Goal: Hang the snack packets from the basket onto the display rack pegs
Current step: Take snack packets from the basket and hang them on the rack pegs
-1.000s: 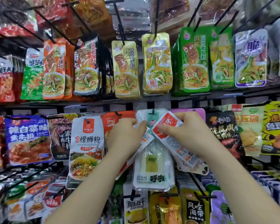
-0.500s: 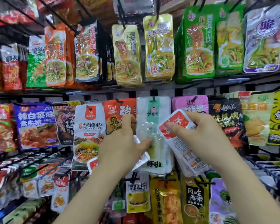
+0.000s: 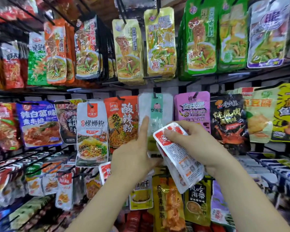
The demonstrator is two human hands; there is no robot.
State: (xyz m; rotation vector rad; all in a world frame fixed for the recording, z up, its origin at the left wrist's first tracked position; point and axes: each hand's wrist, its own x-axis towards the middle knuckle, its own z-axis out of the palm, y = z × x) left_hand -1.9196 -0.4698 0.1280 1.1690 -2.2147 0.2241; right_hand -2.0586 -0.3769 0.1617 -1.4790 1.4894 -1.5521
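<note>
My right hand (image 3: 197,143) grips a small stack of red-and-white snack packets (image 3: 179,158), tilted, in front of the rack's middle row. My left hand (image 3: 134,153) is just left of it and holds another red-and-white packet (image 3: 105,172), whose corner peeks out by the wrist. The left index finger points straight up and touches a white packet with a green strip (image 3: 156,111) hanging on a black peg (image 3: 154,94). The basket is not in view.
The display rack is filled with hanging packets: yellow (image 3: 159,44) and green (image 3: 199,39) ones above, an orange one (image 3: 122,121) and a purple one (image 3: 192,108) beside the white packet. Long black pegs (image 3: 40,156) jut out at lower left, and wire racks (image 3: 274,166) at lower right.
My left hand has dropped from the top of the white packet, taking a red-and-white packet with it, and its index finger is now raised. My right hand has come slightly lower with its stack.
</note>
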